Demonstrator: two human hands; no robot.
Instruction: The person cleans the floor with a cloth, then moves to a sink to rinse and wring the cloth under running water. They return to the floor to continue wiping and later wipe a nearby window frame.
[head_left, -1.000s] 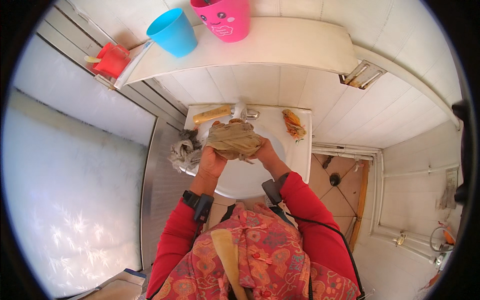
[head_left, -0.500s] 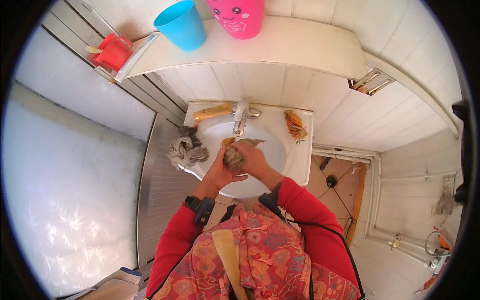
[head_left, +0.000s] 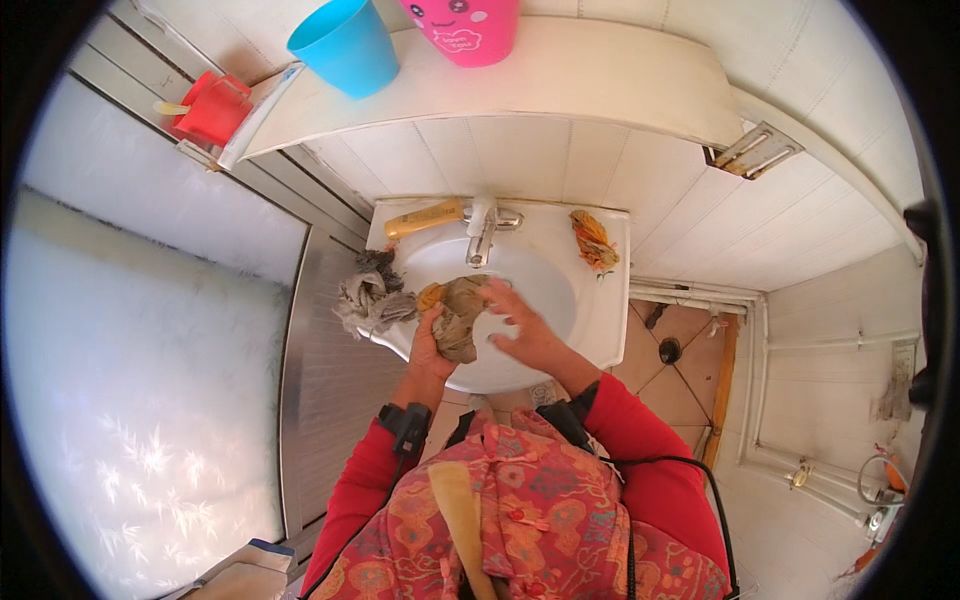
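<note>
Over the white sink, my left hand grips a crumpled grey-brown cloth. An orange-yellow patch shows at the cloth's upper left; whether it is part of the cloth or a separate piece I cannot tell. My right hand is at the cloth's right side, fingers spread and holding nothing. Just beyond the cloth is the chrome faucet. A wad of grey cloth lies on the sink's left rim, and an orange crumpled cloth on its right rim.
A yellow tube lies left of the faucet. Above the sink, a cream shelf carries a blue cup and a pink cup. A red cup hangs at the upper left. Pipes run along the right wall.
My right hand has come off the cloth and moved right, its fingers opening. The cloth, bunched between both hands before, now hangs looser in my left hand.
</note>
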